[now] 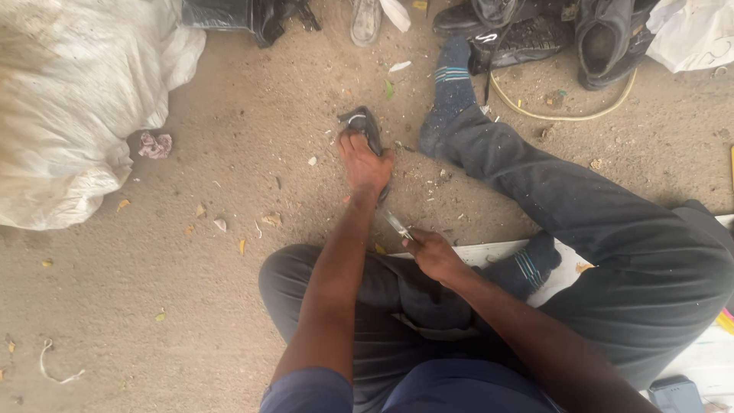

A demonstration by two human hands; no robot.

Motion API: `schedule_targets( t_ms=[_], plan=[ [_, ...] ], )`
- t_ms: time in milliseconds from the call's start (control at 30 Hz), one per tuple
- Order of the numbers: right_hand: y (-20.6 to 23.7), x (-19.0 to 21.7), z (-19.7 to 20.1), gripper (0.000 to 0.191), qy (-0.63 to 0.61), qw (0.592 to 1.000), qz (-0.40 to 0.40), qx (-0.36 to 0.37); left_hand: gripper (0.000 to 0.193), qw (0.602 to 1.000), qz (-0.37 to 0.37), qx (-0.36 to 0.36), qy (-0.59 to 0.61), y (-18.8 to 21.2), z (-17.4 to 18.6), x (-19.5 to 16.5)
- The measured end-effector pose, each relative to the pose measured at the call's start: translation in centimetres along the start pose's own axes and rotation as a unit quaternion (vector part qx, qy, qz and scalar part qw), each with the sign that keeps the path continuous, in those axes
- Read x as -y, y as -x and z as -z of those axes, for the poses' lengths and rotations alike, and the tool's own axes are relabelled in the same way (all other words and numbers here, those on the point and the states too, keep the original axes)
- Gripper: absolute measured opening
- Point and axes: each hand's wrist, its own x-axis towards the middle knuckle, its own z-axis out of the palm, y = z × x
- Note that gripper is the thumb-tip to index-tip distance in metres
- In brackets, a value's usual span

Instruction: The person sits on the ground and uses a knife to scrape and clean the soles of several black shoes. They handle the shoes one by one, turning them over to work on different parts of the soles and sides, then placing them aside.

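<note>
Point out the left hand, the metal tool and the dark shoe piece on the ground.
left hand (365, 162), head view, back of the hand.
metal tool (397, 224), head view, bright shaft in front of the right hand.
dark shoe piece (362, 120), head view, top end past the fingers.

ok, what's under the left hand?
The left hand presses a dark shoe piece onto the dirt ground. Only its far end shows; the rest is covered by the palm.

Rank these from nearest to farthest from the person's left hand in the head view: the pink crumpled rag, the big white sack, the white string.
1. pink crumpled rag, left of the left hand
2. big white sack, far left
3. white string, bottom left corner
</note>
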Motion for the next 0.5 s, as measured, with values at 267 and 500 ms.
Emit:
schedule_targets(
  t_ms=[267,500],
  plan=[
    [-0.8,0.0,-4.3,0.028,0.047,0.986,0.117,-0.106,0.049,0.988,0.131,-0.030,0.071,-0.2,0.5,-1.2],
    [-1.5,1.1,-2.6,0.036,0.131,0.985,0.024,-0.109,0.047,0.957,0.222,-0.169,0.078,-0.4,0.4,-2.7]
  ],
)
